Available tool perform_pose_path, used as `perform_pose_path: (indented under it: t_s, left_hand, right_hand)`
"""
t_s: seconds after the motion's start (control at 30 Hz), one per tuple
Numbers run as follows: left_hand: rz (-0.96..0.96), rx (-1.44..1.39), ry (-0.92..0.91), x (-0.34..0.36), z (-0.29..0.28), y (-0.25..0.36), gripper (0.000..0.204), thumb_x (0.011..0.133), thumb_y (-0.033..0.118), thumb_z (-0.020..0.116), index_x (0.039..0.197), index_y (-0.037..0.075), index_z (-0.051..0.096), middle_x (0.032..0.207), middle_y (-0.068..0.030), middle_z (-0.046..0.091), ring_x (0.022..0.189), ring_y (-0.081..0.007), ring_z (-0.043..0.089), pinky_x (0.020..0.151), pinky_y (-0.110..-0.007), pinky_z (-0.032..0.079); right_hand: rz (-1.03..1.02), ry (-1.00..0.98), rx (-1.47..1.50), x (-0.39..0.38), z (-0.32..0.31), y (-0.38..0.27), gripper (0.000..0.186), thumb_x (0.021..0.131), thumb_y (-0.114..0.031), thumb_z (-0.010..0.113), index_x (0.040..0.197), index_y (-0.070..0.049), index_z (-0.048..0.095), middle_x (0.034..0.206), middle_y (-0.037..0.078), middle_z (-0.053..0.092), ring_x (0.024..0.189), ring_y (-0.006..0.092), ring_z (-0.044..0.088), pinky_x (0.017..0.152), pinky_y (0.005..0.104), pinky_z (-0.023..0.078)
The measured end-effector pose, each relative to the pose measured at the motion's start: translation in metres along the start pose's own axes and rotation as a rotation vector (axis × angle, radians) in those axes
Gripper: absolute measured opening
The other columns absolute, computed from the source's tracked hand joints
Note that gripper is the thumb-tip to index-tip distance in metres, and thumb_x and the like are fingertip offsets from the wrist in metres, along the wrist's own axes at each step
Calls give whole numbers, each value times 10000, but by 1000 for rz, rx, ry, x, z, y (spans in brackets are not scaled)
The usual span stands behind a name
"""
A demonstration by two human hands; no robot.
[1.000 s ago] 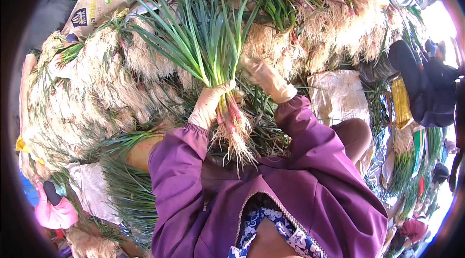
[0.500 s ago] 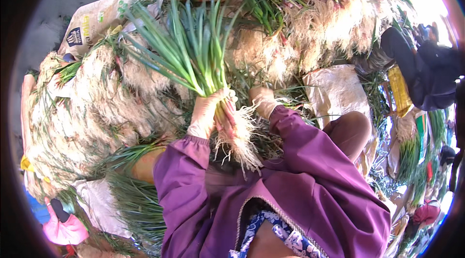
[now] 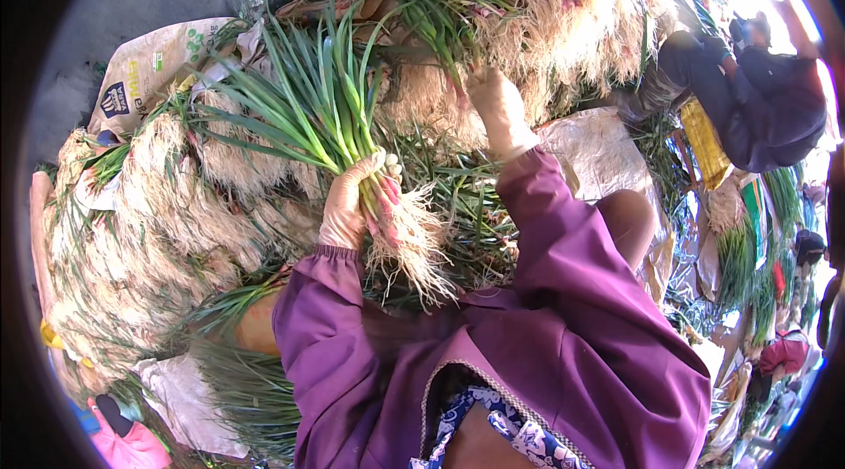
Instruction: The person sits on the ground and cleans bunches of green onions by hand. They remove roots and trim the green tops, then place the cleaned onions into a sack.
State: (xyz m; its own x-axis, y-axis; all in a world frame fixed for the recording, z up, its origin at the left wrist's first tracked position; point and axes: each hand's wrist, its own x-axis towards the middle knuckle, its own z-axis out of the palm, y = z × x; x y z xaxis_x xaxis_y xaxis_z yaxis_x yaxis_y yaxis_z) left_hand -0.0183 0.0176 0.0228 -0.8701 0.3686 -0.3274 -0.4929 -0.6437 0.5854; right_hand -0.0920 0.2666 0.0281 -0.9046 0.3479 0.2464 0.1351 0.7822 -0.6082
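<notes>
In my gloved left hand [image 3: 368, 172] I grip a bunch of green onions [image 3: 387, 218] around the stems, long leaves fanning up and left, pinkish bases and stringy pale roots hanging down to the right. My gloved right hand [image 3: 491, 99] is raised at the near edge of the back pile of onions [image 3: 563, 29], fingers closed by some stalks; what they hold is hard to make out.
A heap of rooty onions [image 3: 141, 249] lies at left, with a printed sack [image 3: 141, 69] behind it. A pale sack [image 3: 590, 152] lies beside my right knee. A dark-clothed person [image 3: 748, 104] crouches at right; someone in pink [image 3: 132, 443] is at lower left.
My right hand went down beside the bunch, then up and away to the back pile. My left hand, still holding the bunch, has shifted slightly left.
</notes>
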Motion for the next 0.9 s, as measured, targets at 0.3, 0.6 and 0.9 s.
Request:
perform_pose_path:
  t_s: [0.3,0.6,0.9]
  left_hand:
    - [6,172,75,-8,6,-2,273,874,230,624,1004,-9,599,692,-144,639,494,-221,592,464,-314,504]
    - [15,65,29,-5,-13,-3,258,879,191,622,1039,-7,578,818,-110,641,631,-214,616,558,-315,528]
    - [-107,239,20,-20,14,-13,303,883,268,610,969,-20,570,629,-180,614,473,-243,601,453,-336,524]
  right_hand:
    - [-107,145,-88,-28,-28,-10,328,925,-366,578,823,-59,628,631,131,614,556,230,614,545,362,508]
    - [-3,-359,524,37,26,51,286,920,-160,537,1166,-14,554,980,101,626,755,169,603,652,287,508]
    - [-222,-136,175,-112,0,17,220,960,-204,509,1104,-44,555,806,87,613,713,247,608,658,305,490]
